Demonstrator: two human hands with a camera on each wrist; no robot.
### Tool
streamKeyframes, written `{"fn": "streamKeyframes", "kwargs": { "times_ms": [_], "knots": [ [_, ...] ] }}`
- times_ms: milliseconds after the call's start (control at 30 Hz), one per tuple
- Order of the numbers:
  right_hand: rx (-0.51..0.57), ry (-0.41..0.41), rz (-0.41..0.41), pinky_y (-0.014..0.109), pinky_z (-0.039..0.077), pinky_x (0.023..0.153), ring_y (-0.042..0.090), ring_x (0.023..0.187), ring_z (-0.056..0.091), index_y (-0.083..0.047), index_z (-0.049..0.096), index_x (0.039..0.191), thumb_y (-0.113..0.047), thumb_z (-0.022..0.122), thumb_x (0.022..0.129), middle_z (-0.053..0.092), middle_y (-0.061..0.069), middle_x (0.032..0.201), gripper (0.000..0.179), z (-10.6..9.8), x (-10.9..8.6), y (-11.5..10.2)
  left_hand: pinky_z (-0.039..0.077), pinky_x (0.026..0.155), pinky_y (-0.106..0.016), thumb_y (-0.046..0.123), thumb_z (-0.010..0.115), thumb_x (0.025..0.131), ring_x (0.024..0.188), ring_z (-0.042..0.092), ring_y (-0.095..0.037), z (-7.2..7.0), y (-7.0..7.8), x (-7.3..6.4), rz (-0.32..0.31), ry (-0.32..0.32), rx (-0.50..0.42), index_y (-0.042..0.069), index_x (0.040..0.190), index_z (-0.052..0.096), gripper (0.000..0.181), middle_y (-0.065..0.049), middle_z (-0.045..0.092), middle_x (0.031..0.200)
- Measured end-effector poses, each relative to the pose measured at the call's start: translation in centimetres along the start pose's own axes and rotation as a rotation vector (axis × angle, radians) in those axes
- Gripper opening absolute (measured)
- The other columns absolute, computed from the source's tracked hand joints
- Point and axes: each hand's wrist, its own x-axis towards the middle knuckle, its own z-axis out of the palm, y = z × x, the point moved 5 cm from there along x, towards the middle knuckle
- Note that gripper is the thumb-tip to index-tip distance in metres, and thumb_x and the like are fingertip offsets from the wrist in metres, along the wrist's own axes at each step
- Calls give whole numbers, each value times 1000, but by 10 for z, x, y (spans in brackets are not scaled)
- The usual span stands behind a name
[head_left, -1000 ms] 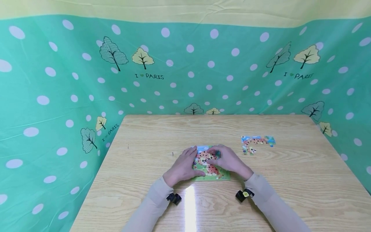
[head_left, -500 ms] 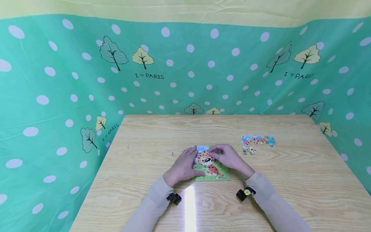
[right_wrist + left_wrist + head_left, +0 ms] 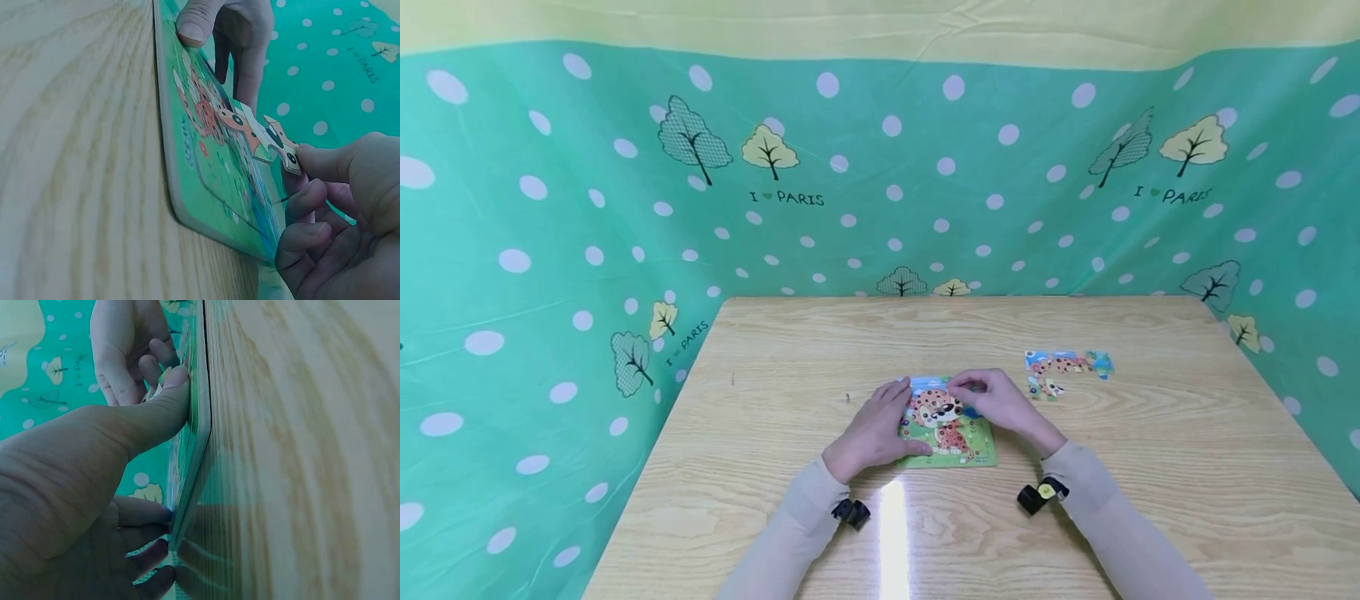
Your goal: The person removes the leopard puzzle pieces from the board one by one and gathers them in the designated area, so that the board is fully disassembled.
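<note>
A jigsaw board (image 3: 981,457) with a spotted cartoon leopard and a green border lies flat on the table. My left hand (image 3: 871,429) rests on its left side, fingers straight along the edge and thumb (image 3: 164,403) pressing on its front part. Over the board's upper right, my right hand (image 3: 996,406) pinches a puzzle piece (image 3: 256,134) between thumb and fingertips. In the right wrist view this piece, orange and white with black spots, is tilted up from the board. Whether its far end touches the board, I cannot tell.
Several loose puzzle pieces (image 3: 1060,365) lie together on the table, right of the board and farther back. A tiny dark object (image 3: 847,397) is left of the board. A green dotted curtain (image 3: 895,192) hangs around the table's back and sides.
My right hand has shifted slightly right and away from me, and the pinched piece now stands tilted over the leopard's face. The left hand and the loose pieces stay where they were.
</note>
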Motion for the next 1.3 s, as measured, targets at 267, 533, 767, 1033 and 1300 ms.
{"fn": "streamKeyframes", "kwargs": {
  "times_ms": [267, 533, 767, 1033, 1300],
  "knots": [
    [-14, 27, 28, 33, 56, 89, 20, 104, 68, -8, 76, 125, -29, 66, 106, 77, 8, 118, 30, -7, -1, 9, 26, 134, -51, 56, 85, 86, 163, 26, -36, 1, -1, 0, -8, -6, 2, 0, 165, 33, 111, -13, 26, 177],
    [-28, 55, 30, 34, 56, 92, 21, 106, 69, -7, 75, 127, -30, 66, 106, 77, 10, 120, 32, -19, -4, 19, 26, 134, -50, 57, 85, 86, 164, 25, -35, 2, -1, 0, -15, -8, 0, 1, 166, 33, 110, -12, 26, 177],
    [-43, 79, 42, 40, 58, 99, 26, 114, 70, -6, 74, 130, -29, 65, 107, 76, 13, 124, 34, -32, -8, 24, 27, 134, -50, 57, 85, 86, 164, 25, -35, 2, -1, 0, -19, -8, 0, 1, 165, 34, 110, -11, 26, 177],
    [-47, 95, 73, 41, 56, 101, 28, 114, 69, -4, 73, 131, -30, 65, 107, 76, 15, 125, 36, -42, -13, 33, 26, 134, -50, 56, 85, 86, 164, 25, -35, 2, -1, 0, -12, -6, 1, 1, 165, 34, 109, -12, 26, 177],
    [-78, 110, 84, 39, 57, 98, 30, 116, 68, -3, 71, 133, -32, 63, 108, 74, 17, 128, 39, -56, -19, 40, 27, 134, -50, 56, 85, 86, 163, 26, -35, 2, -1, -1, -8, -2, 5, 0, 165, 35, 109, -12, 27, 177]
  ]
}}
